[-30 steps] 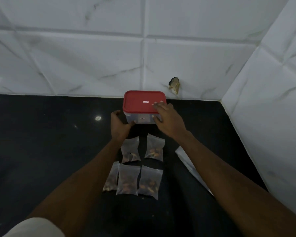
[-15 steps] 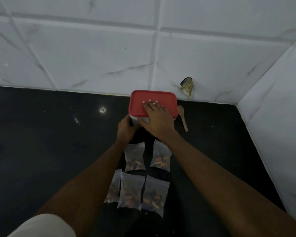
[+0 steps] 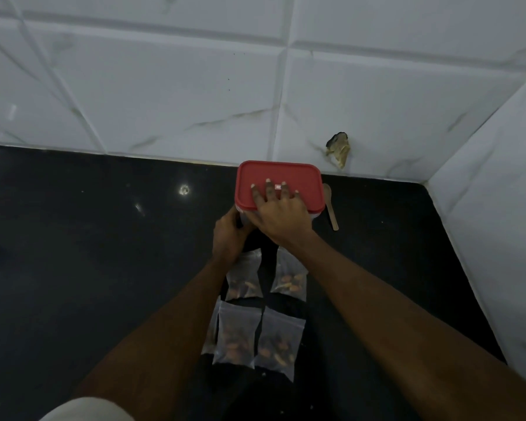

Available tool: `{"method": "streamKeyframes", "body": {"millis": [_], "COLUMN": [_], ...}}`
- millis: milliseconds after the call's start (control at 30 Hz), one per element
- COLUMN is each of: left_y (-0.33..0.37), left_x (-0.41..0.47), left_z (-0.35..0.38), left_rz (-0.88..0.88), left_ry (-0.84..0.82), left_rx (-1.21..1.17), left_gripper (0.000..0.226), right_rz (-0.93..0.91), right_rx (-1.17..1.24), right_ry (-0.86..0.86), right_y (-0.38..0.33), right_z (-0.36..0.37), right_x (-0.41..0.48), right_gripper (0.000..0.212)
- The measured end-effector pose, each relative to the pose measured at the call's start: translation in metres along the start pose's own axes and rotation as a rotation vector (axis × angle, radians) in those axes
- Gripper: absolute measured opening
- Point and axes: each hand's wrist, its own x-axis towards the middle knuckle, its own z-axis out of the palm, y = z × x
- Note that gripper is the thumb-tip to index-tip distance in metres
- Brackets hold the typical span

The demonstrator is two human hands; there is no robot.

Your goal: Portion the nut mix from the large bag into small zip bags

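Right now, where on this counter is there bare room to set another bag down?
Bare: the wide counter left of the red-lidded box and zip bags; also right of the wooden spoon, toward the side wall. Crowded: the middle.

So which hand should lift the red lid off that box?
Right, probably. The right hand lies flat on the red lid, fingers spread, while the left hand grips the container at its near left corner and could steady it.
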Motion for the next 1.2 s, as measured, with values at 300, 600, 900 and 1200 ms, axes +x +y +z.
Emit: {"method": "streamKeyframes", "body": {"millis": [300, 600, 900, 1200], "left_y": [0.003, 0.004, 0.003, 0.036], "left_x": [-0.007, -0.011, -0.013, -0.035], "left_z": [0.002, 0.001, -0.007, 0.007], "left_rz": [-0.007, -0.092, -0.112, -0.275], "left_ry": [0.015, -0.023, -0.043, 0.232], "left_rx": [-0.033, -0.123, -0.111, 0.057], "left_gripper": [0.027, 0.035, 0.052, 0.078], "right_rz": [-0.057, 0.072, 0.869, 1.580], "right_rx": [0.081, 0.335, 1.067, 1.782], "right_ry": [0.309, 0.647, 0.992, 0.901], "right_y": [-0.002, 0.004, 0.088, 0.162], "right_z": [-0.001, -0.003, -0.058, 0.020], "right_x": [-0.003, -0.001, -0.027, -0.104], "right_gripper": [0.033, 0.044, 0.032, 0.039]}}
